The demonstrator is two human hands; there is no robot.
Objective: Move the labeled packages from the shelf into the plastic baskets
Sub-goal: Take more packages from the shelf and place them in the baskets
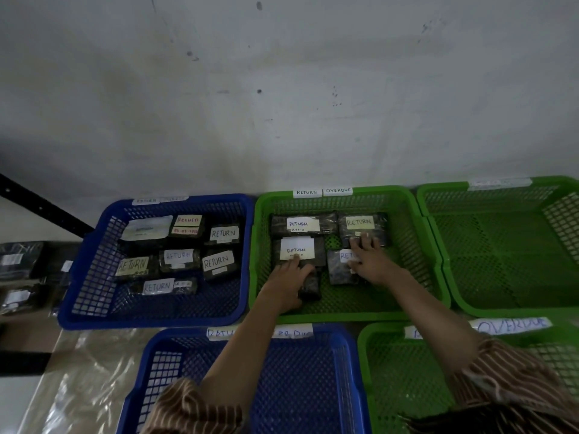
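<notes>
Both hands are parked in the middle green basket (404, 195) — left hand (289, 278) laid on a dark package (310, 285) near its front edge, right hand (371, 260) spread flat over two RETURN-labelled packages (340, 267), nothing really gripped.

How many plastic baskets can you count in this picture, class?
5: far-left blue basket, middle green basket where both hands reach, far-right green basket, near blue basket, near green basket. More may lie outside the frame.
</notes>
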